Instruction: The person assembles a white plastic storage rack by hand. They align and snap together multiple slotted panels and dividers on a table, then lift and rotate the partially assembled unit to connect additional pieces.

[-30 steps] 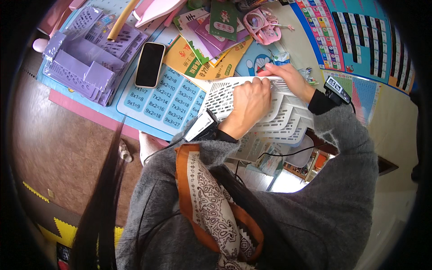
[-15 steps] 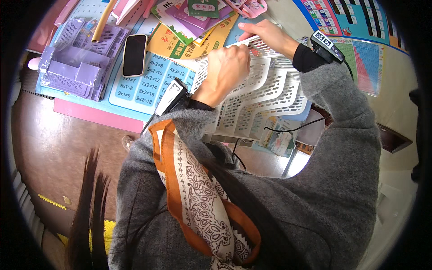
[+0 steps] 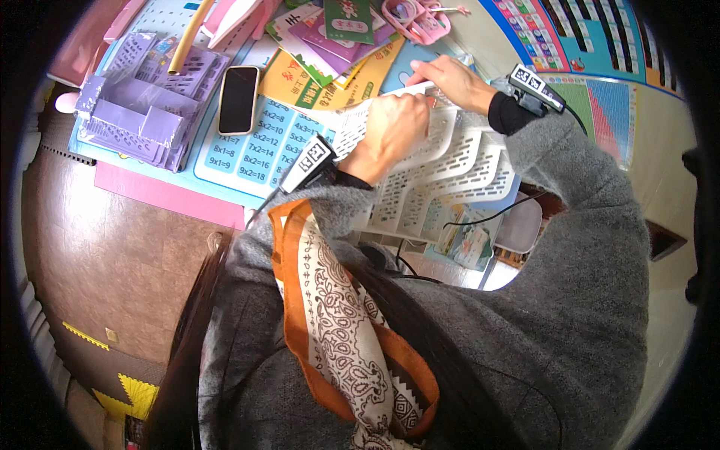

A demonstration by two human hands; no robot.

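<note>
White slotted rack: the stepped plastic rack (image 3: pixel 459 163) stands right below the hands, to the right of the light blue printed mat (image 3: pixel 247 161); rows of oblong holes run through its panels, whose rounded corners overlap in tiers
Left hand: the left hand (image 3: pixel 395 129) is curled into a loose fist, closed on the rack's upper panel near the far edge; its fingertips are tucked out of sight
Right hand: the right hand (image 3: pixel 456 81) lies just beyond, at the rack's far edge, thumb stretched toward the left; its fingers are partly hidden, so I cannot tell whether it grips
Gap between hands: they are near each other, the right one farther from the body
Wrists: each carries a white-and-black device over a dark cuff; grey sleeves follow behind
Phone: a dark-screened smartphone (image 3: pixel 238 100) lies on the mat, left of the hands
Purple pieces: slotted purple panels (image 3: pixel 139 112) in clear wrap sit at the mat's left side; a tan stick (image 3: pixel 189 37) slants above them
Booklets: a green booklet (image 3: pixel 349 21) tops an overlapping pile with purple and orange covers, beyond the left hand
</note>
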